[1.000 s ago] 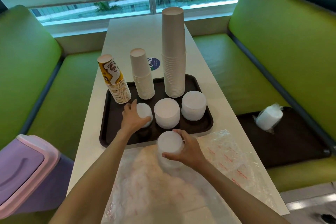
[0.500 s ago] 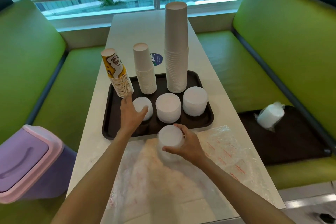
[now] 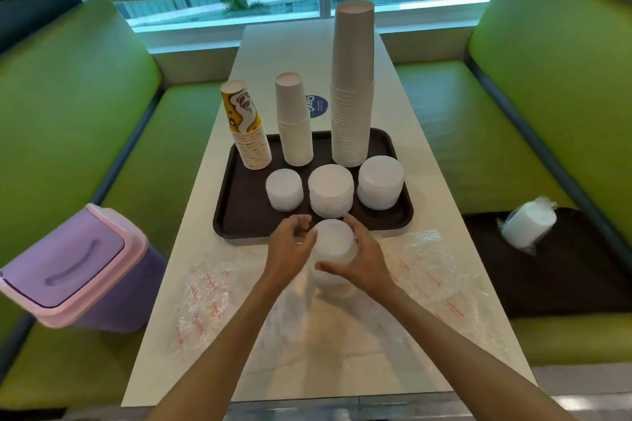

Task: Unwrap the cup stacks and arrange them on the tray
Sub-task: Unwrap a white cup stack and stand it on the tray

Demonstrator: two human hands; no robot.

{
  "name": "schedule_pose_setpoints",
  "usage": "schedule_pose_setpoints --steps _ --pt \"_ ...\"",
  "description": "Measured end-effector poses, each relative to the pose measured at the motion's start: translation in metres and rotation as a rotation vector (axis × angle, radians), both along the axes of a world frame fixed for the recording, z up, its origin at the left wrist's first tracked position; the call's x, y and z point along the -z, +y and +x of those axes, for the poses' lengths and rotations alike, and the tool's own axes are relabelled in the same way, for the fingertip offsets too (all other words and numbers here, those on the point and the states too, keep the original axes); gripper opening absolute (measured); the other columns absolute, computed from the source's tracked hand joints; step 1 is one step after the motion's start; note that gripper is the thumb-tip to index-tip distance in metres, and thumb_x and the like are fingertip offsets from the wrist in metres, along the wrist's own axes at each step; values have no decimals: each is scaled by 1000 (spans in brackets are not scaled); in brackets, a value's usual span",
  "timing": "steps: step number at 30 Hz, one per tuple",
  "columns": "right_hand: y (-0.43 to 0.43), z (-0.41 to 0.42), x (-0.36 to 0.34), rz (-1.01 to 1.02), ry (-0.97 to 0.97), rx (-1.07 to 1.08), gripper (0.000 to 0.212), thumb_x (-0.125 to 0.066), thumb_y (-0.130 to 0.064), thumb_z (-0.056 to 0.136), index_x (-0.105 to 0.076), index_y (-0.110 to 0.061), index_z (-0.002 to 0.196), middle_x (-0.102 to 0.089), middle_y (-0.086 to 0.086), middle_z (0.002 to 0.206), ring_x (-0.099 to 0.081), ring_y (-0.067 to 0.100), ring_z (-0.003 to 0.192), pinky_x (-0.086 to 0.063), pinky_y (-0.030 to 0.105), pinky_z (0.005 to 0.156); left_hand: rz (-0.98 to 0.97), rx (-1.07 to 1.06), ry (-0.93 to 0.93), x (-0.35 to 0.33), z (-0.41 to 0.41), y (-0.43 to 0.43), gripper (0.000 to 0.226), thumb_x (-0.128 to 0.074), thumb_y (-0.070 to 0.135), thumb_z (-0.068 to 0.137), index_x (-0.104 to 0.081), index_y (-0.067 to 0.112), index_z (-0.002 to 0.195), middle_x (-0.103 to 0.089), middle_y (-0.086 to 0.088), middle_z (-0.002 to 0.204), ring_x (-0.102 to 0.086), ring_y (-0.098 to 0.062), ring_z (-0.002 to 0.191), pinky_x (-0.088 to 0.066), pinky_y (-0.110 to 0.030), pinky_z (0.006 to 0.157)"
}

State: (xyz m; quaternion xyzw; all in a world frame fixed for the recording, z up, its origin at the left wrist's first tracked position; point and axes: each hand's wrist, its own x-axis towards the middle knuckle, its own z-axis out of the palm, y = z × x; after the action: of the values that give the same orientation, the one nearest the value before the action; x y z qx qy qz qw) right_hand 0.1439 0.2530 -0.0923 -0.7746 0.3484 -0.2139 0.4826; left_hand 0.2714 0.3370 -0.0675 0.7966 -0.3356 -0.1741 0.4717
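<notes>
Cupping a short white cup stack (image 3: 333, 241) between left hand (image 3: 290, 244) and right hand (image 3: 360, 258), with fingers of each curled round its sides and the right thumb laid across the near face. Held upright just beside the near rim of the dark brown plastic tray (image 3: 236, 231), above the white table (image 3: 431, 181). Probably gripped from both sides to keep loose pieces from splaying on the way across. Cannot tell whether any film is on it: too blurred. Lying under the wrists, crumpled clear plastic wrap with red print (image 3: 427, 272), lettering too small to read. Standing on the tray, tall behind and short in front, likely to keep everything reachable: yellow-printed paper cup stack (image 3: 248, 128), medium white paper cup stack (image 3: 294, 123), tallest plain paper cup stack (image 3: 352, 85), three short white stacks (image 3: 331, 190). Half hidden behind the cups, round blue sticker (image 3: 317, 106) reading "Clav…". Waiting on the right seat, wrapped white stack (image 3: 528, 227).
</notes>
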Motion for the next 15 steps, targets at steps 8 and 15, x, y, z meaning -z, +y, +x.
schedule_pose_setpoints --steps 8,15 --pt "5 -7 2 -60 -38 55 110 -89 -45 56 -31 -19 145 -44 1 145 -43 15 130 -39 33 108 3 -85 28 2 -20 3 38 -62 17 91 -55 6 127 -62 -1 101 -58 -10 89 -48 -18 77" --pt "7 -1 13 0 -14 76 110 -89 -34 62 -21 -21 148 -38 1 149 -41 19 132 -34 23 103 31 -134 150 -2 -36 6 42 -48 23 99 -42 11 138 -56 2 107 -52 -10 98 -39 -18 78"
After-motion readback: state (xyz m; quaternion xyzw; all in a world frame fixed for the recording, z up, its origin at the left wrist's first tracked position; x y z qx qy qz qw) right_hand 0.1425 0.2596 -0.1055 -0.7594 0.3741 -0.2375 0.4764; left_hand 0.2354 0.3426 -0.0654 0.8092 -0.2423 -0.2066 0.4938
